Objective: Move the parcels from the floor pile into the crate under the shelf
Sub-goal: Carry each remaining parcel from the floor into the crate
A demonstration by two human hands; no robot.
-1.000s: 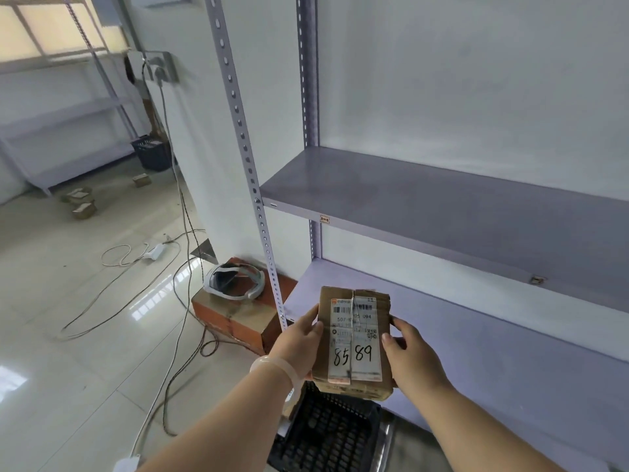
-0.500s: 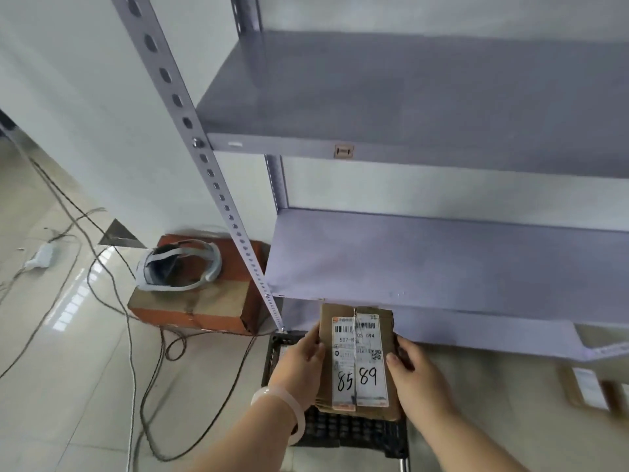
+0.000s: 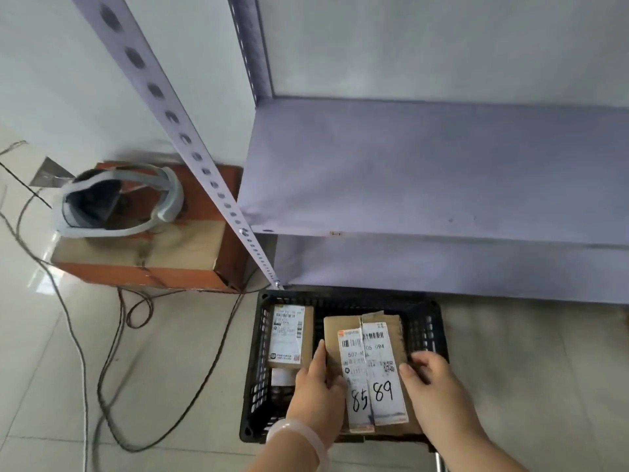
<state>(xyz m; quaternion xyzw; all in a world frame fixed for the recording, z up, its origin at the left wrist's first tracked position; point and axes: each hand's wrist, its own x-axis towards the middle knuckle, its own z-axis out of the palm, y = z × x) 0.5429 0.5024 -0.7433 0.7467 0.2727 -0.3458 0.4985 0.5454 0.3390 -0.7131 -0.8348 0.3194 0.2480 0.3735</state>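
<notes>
A brown cardboard parcel (image 3: pixel 369 338) with white labels marked 85 and 89 is held over the black crate (image 3: pixel 425 332), which sits on the floor at the foot of the shelf. My left hand (image 3: pixel 315 390) grips its left edge. My right hand (image 3: pixel 434 386) grips its right edge. Inside the crate, at its left side, lies another labelled parcel (image 3: pixel 289 335), with a further small one (image 3: pixel 282 376) below it, partly hidden by my left hand.
The grey-purple shelf (image 3: pixel 425 172) overhangs the crate's far end, and its perforated upright (image 3: pixel 204 165) slants down to the crate's far left corner. An orange box (image 3: pixel 146 257) with a white headset (image 3: pixel 115 202) on top stands to the left. Cables (image 3: pixel 102 369) trail across the tiled floor.
The parcel has come down from shelf height to just over the crate, with both hands still on it. The view has tilted down, so the crate's contents now show.
</notes>
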